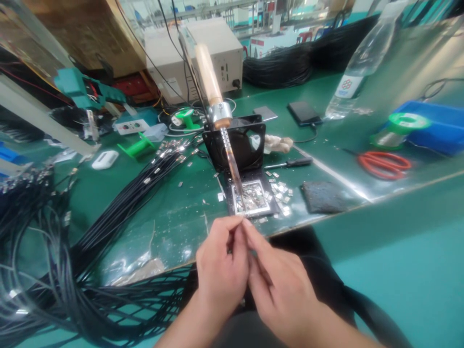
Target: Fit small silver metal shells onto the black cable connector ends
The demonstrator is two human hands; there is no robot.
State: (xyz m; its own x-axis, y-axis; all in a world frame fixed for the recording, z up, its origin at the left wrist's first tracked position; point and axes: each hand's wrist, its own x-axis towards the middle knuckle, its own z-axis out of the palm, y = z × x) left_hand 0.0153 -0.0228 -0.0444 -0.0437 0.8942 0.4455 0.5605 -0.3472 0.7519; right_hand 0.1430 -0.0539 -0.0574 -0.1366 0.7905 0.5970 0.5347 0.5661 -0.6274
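My left hand (223, 256) and my right hand (281, 270) meet in front of the table edge, fingertips pinched together. Whatever lies between the fingertips is hidden or too small to name. Just beyond them, the tip of a soldering iron (213, 82) with a wooden handle points down, its holder fixed upright. Under that tip is a small tray (268, 209) with a pale rim, filled with small metal pieces. Loose metal connector pieces (282, 191) lie scattered to its right. Behind the iron stands a black fan (235, 145).
Bundled black cables (123, 198) with metal ends spread along the left and hang over the edge. On the right are red-handled scissors (384, 164), a dark sponge-like block (322, 196), a screwdriver (299, 162), a solder spool (393, 129), a blue bin (442, 125) and a water bottle (366, 58).
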